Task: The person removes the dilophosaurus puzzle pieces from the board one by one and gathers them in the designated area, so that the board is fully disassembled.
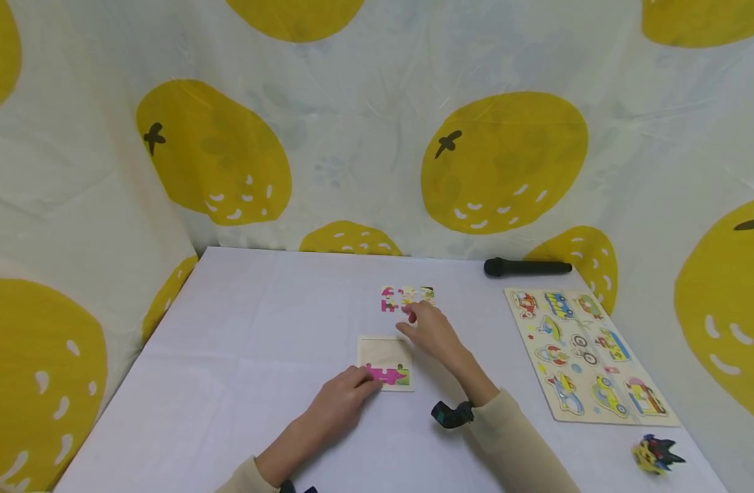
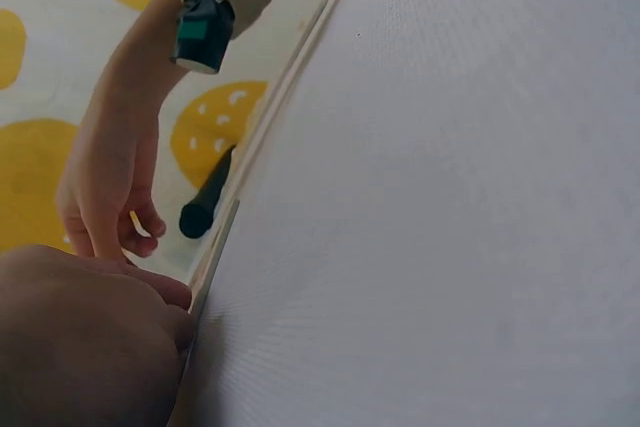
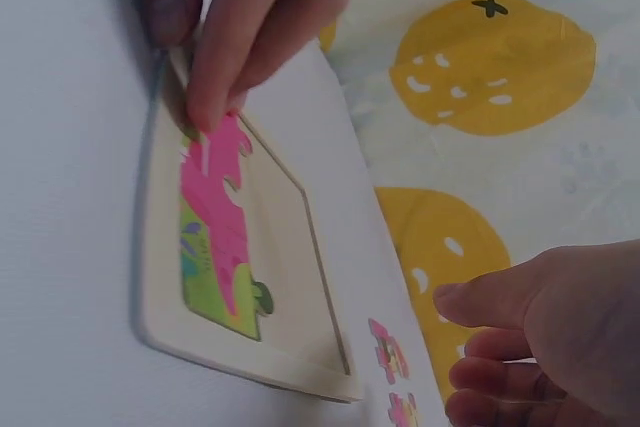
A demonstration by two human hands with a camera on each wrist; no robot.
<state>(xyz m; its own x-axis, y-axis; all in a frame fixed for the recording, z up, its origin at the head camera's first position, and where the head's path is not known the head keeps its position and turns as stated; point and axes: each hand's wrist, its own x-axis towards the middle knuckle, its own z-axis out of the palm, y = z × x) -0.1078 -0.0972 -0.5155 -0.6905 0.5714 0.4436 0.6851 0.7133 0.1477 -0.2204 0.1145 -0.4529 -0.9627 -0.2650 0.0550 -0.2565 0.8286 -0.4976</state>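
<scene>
One bare left hand point(image 1: 342, 397) is closest, and it looks to have the near left corner of a square pale wooden puzzle tray point(image 1: 383, 349) pinched between thumb and fingers, one fingertip right at the left end of the pink-and-green jigsaw pieces point(image 1: 389, 375) inside. Progress-wise, those fill the strip along the near side and look properly joined up, but everything beyond them in there is bare wood, so I'd call it early days with most of the picture left. Past that, the bare right hand point(image 1: 435, 334) hangs over the white-covered table point(image 1: 229, 356), fingers loosely curled, gap between thumb and index, nothing in its grasp that I can see. Its fingertips are right by the loose pink, white and yellow jigsaw pieces point(image 1: 408, 296), clustered beyond the tray and partly hidden by the hand; can't tell if it's touching one. Off to the right there's a flat picture-covered wooden board point(image 1: 592, 370), then a black handheld microphone point(image 1: 527, 268) near the far edge.
</scene>
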